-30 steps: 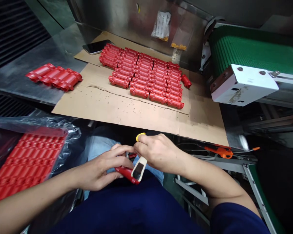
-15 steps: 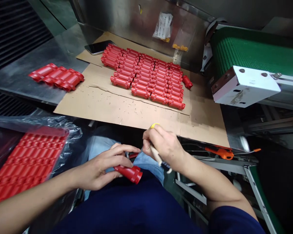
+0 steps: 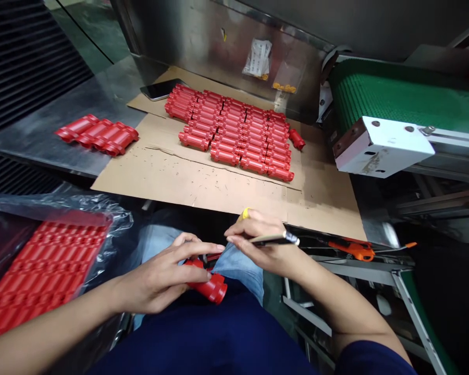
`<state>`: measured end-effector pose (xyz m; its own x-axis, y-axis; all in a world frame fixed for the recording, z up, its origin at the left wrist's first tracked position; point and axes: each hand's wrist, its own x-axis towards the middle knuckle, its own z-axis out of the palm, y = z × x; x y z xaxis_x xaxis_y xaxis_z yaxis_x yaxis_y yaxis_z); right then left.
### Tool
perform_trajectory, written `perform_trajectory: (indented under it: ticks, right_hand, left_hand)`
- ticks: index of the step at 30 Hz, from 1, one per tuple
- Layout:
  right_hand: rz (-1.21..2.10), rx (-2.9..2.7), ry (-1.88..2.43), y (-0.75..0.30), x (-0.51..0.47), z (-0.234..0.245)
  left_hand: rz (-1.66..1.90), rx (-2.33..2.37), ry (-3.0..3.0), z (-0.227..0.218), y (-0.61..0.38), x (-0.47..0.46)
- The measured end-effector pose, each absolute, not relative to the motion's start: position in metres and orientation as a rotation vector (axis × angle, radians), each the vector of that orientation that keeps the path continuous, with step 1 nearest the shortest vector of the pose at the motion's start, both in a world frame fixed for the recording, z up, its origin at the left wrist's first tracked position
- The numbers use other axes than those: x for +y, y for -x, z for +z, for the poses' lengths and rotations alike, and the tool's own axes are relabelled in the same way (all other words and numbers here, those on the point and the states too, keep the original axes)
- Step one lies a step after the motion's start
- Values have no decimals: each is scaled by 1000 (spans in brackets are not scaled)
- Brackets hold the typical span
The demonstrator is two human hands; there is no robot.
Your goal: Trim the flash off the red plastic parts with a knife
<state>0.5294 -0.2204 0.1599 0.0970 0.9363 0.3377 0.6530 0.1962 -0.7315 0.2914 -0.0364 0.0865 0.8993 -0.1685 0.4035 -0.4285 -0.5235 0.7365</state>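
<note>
Low over my lap, my left hand (image 3: 162, 272) is closed around a red plastic tube (image 3: 211, 288) whose flanged end points down and to the right. Part of the tube is hidden by the fingers. My right hand (image 3: 263, 233) is just to the right, fingers pinched together, with a slim pale-handled tool (image 3: 271, 238) lying across it. The tool's dark and whitish end sticks out toward the wrist; its other end is hidden in the fingers. A small yellow wrap (image 3: 245, 213) is on one right finger.
Rows of red tubes (image 3: 240, 133) lie on cardboard (image 3: 172, 177), with a phone (image 3: 162, 89) behind. Several more tubes (image 3: 97, 134) rest at left. Bagged red tubes (image 3: 50, 260) stand lower left. A green conveyor (image 3: 398, 94) and an orange-handled tool (image 3: 354, 249) are at right.
My right hand has turned over, so the tool swung from pointing downward to lying nearly level. The red tube in my left hand has tilted slightly. The view has shifted a little.
</note>
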Motion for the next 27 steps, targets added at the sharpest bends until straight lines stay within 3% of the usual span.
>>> perform_trajectory:
  ticks: [5,15,22,27]
  right_hand:
    - [399,-1949,1562,-521,-219,173]
    - [-75,-2451,1717,-499,-206,178]
    - [-276,-2099,1748,-508,-208,170]
    - [-45,-1694,1775,-525,-219,170]
  left_hand:
    - [329,-417,-2144,91,-293,-38]
    - [283,-365,-2164,95,-289,-43]
    - [262,-349,-2129,95,-290,-39]
    - [413,-368,-2145,87,-288,-37]
